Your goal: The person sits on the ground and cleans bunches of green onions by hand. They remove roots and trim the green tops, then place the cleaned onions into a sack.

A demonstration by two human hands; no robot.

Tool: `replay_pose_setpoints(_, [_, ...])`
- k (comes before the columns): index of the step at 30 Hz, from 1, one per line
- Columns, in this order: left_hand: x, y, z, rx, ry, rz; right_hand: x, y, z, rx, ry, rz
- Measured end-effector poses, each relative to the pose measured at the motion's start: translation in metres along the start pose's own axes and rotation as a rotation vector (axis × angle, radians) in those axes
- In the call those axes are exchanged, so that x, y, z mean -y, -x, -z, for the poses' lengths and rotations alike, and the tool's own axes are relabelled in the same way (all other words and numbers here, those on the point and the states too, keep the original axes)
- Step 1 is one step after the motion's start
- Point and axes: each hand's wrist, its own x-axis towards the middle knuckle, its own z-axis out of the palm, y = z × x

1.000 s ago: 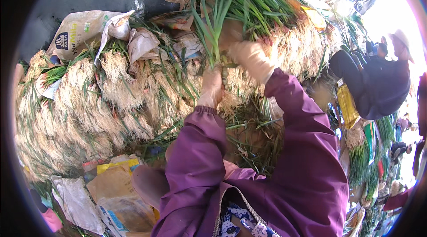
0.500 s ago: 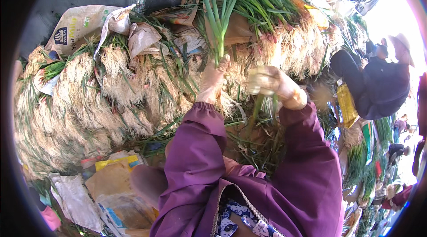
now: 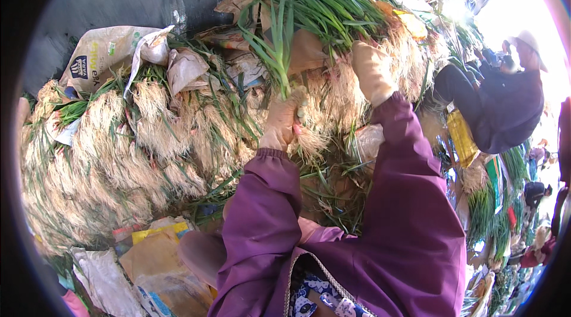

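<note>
clasps onion-like bunch (image 3: 279, 58) in left hand (image 3: 284, 116), leaf-end forward; has nearer right hand (image 3: 371, 72) at leafy pile (image 3: 333, 11), stem side, can't tell grip.

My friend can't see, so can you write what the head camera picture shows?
A left hand holds some green onions; the right hand is at a bigger onion pile. Pale, stringy roots cover the left side.

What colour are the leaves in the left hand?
Leaves are green, paler near the base; best seen in head view.
</note>
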Motion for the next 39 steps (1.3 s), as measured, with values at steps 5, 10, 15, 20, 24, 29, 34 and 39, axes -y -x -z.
replay_pose_setpoints(5, [0.015,-0.013,-0.009,0.045,0.065,0.026,0.042,0.066,0.067,-0.275,-0.912,-0.202])
replay_pose_setpoints(10, [0.014,-0.012,-0.002,0.013,-0.07,-0.072,0.025,0.069,0.081,-0.066,-1.068,-0.044])
replay_pose_setpoints(15, [0.004,-0.007,0.0,0.105,0.069,-0.091,0.023,0.016,0.072,-0.494,-1.654,0.112])
replay_pose_setpoints(20, [-0.005,-0.01,0.014,-0.129,-0.352,-0.136,0.031,0.037,0.059,-0.332,-2.131,0.554])
replay_pose_setpoints(24, [0.0,-0.013,0.027,-0.123,-0.055,-0.163,0.011,0.087,0.052,0.455,-2.998,0.879])
replay_pose_setpoints(29, [-0.004,-0.009,0.038,0.186,0.316,-0.082,0.024,0.065,0.065,-0.348,-1.281,0.19])
replay_pose_setpoints(34, [-0.008,-0.008,0.032,0.311,0.393,-0.305,0.025,-0.04,0.04,-0.163,-0.927,-0.273])
replay_pose_setpoints(39, [0.0,-0.021,0.04,0.233,0.49,-0.075,0.039,-0.026,0.041,-0.188,-0.799,-0.281])
